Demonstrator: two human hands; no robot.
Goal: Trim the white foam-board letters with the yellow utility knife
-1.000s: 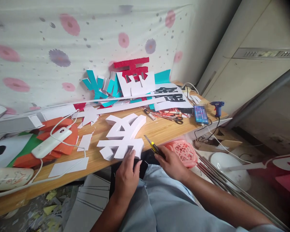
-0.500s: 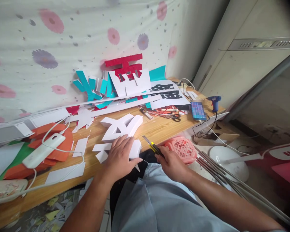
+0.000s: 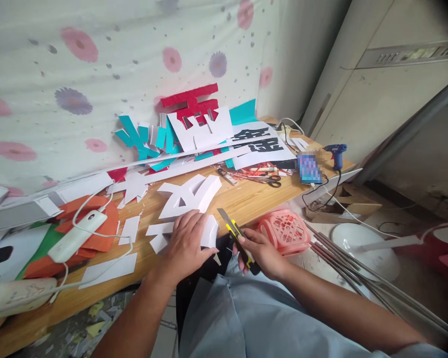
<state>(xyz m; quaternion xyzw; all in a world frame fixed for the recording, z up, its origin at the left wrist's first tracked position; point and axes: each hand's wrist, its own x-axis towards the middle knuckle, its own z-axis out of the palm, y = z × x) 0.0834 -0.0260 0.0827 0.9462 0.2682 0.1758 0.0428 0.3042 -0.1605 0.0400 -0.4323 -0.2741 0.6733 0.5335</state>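
Observation:
My left hand (image 3: 186, 241) lies flat with its fingers stretched out on a thick white cut-out character (image 3: 209, 232) at the table's front edge. The palm hides the middle of that piece. In my right hand (image 3: 263, 251) is a black and yellow utility knife (image 3: 242, 241), its blade out and angled up to the left. The blade tip is just right of the white piece, apart from it. Another white cut-out part (image 3: 190, 196) is right behind my left fingers on the wooden table (image 3: 238, 199).
Scissors (image 3: 274, 181) and a small blade tool (image 3: 227, 176) lie behind. At the right are a phone (image 3: 309, 169) and a blue glue gun (image 3: 336, 155). A white power bank (image 3: 78, 236) rests on orange pieces at left. A pink basket (image 3: 283, 231) stands below the edge.
My right hand has turned the utility knife, so more of its handle shows and the grip is looser. My left hand stays on the white piece. The view has shifted slightly.

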